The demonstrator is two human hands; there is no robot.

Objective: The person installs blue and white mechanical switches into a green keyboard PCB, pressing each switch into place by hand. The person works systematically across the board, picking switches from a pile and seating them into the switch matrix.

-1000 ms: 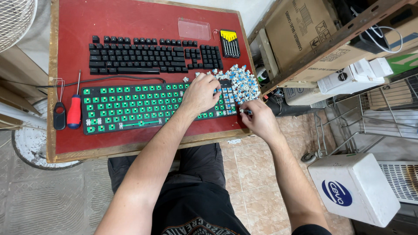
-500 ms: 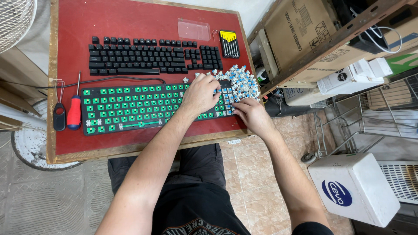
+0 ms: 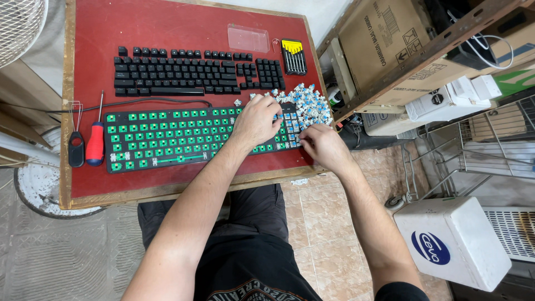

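Left hand (image 3: 257, 121) rested spread on stripped green keyboard (image 3: 184, 136). Right hand (image 3: 323, 146) curled beside blue switch pile (image 3: 309, 103); pinch unclear. Red surface (image 3: 167, 28).

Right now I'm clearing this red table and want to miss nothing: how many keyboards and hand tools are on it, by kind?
Keyboards: 2, a black one with keycaps and a stripped one with green switches.
Red-handled screwdriver: 1.
Black keycap puller: 1.
Small screwdriver set: 1.
Total: 5.
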